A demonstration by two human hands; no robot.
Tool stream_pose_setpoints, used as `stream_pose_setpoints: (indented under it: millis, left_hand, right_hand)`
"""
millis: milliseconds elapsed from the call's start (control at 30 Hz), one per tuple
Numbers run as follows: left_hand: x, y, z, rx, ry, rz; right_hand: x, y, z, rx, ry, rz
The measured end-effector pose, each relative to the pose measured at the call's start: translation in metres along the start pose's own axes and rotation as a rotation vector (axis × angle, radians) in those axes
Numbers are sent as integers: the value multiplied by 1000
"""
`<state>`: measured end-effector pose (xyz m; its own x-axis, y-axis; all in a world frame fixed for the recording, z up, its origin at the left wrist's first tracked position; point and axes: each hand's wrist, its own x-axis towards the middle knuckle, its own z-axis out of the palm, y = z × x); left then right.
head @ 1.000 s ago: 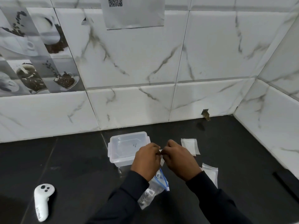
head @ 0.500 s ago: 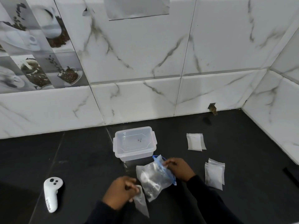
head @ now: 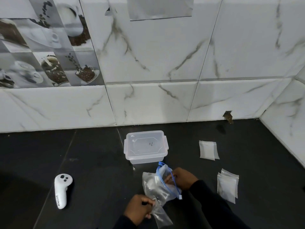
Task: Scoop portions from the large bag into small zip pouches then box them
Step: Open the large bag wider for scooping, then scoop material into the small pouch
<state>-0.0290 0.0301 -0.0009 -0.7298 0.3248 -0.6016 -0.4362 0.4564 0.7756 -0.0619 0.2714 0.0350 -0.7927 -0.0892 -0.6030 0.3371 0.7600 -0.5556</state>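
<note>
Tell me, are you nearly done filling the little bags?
Not yet. Done, it seems: a back pair and a near pair of pouches lie on the right, looking filled. In hand: the left hand holds an empty-looking pouch while the right hand holds the big bag at its mouth. Left: fill it, then box them all; the box has its lid on.

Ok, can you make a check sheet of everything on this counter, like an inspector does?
Surface: dark counter, tile seams showing.
Job's things: big bag with blue zip; small pouch; clear box, lid on; far pouches and near pouches lying flat on the right.
Clutter: white controller on the left.
Hands: left hand grips the small pouch; right hand holds the big bag's mouth.
Cables: nothing seen.
Surroundings: marble wall tiles, coffee pictures, paper sheet on the wall.
</note>
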Motion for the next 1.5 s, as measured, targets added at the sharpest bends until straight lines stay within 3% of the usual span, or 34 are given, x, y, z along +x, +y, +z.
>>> stream_pose_setpoints:
  millis: [133, 433, 667, 800, 933, 1167, 1267, 1433, 1500]
  left_hand:
    - [5, -5, -1, 16, 39, -14]
    - [13, -18, -2, -40, 70, -6]
    - [12, -21, -15, -46, 93, -2]
    - [14, -23, -18, -27, 90, 1]
    - [16, -24, -16, -17, 84, 0]
    - [16, -26, -17, -34, 86, -2]
    - [15, -26, -18, -41, 90, 1]
    - [14, -27, -23, -45, 91, 9]
    - [15, -27, -23, -51, 92, 4]
  right_hand:
    - [12, -14, 12, -104, -82, 37]
    - [12, -27, 39, -239, 55, 29]
    - [-2, -25, 31, -139, 282, 28]
    - [-4, -20, 36, -266, 257, -40]
    - [5, -27, 48, -401, 194, 42]
    - [14, -39, 63, -276, 175, 168]
    - [8, -40, 58, -164, 247, 194]
    - [-12, -31, 46, -186, 531, -157]
    - [-16, -28, 41, -301, 490, -229]
